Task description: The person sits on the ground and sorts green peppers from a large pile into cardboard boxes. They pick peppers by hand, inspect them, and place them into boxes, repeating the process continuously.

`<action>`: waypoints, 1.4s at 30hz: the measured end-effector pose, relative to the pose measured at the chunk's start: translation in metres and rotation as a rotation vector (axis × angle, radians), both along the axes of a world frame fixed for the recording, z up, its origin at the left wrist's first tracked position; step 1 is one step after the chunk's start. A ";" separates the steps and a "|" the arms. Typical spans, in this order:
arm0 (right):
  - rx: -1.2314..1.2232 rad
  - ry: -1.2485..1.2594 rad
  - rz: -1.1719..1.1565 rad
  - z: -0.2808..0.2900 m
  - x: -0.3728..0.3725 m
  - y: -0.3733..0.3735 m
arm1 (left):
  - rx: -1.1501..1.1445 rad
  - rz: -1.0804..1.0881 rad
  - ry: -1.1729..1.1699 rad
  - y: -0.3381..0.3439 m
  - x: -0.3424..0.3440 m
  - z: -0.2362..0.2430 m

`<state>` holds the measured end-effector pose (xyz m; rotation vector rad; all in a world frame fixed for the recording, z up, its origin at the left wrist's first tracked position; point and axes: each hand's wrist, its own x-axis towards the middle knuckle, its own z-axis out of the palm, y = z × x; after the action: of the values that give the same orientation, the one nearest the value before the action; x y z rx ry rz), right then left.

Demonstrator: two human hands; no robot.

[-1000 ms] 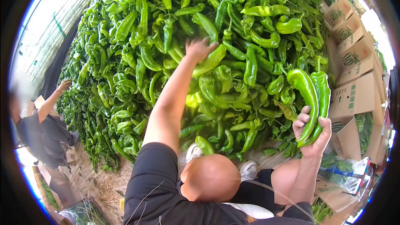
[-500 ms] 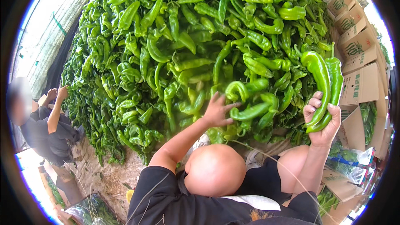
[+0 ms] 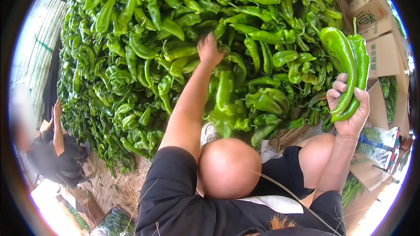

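Note:
Two long green peppers [image 3: 343,61] stand upright side by side in my right hand [image 3: 349,105], whose fingers and thumb wrap round their lower ends at the right. My left hand [image 3: 211,50] reaches forward into a large heap of green peppers [image 3: 144,48]. Its fingertips dip among the peppers and are partly hidden, so I cannot see whether they grip one. Close below it, several pale green peppers [image 3: 224,91] lie loosely at the heap's near side.
Open cardboard boxes [image 3: 383,54] line the right side, some with peppers in them. At the far left a person [image 3: 57,153] sits by the heap. My bent knee [image 3: 229,168] and my shoe [image 3: 270,148] are close to its near edge. Below right lies a clear plastic bag [image 3: 380,144].
My left hand has moved forward and left from the heap's near edge, deeper among the peppers. The near peppers have shifted. My right hand, still holding the two peppers, appears slightly higher and farther right.

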<state>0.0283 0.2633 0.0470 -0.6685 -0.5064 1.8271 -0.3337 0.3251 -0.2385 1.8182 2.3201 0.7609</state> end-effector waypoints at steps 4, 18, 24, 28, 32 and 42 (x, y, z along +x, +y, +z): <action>0.079 -0.076 0.002 -0.001 0.003 -0.003 | 0.044 -0.103 -0.382 -0.028 -0.009 -0.012; 0.352 -0.450 -0.073 0.018 0.018 -0.028 | -0.132 -0.621 -0.112 -0.085 0.060 0.109; 0.468 -0.550 -0.126 0.026 0.055 -0.048 | -0.509 -1.082 0.205 -0.072 0.169 0.106; 0.513 -0.523 -0.117 0.024 0.073 -0.059 | -0.450 -0.903 0.416 -0.090 0.225 0.049; 0.453 -0.550 -0.120 0.029 0.086 -0.076 | -0.377 -0.927 0.526 -0.116 0.235 0.010; 0.600 -0.531 -0.142 0.019 0.098 -0.105 | -0.256 -0.819 -1.277 -0.119 0.251 0.162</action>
<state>0.1258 0.1583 0.0661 -0.7374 -1.2622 1.2504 -0.0824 0.2059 -0.0766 1.2807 0.7464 0.9544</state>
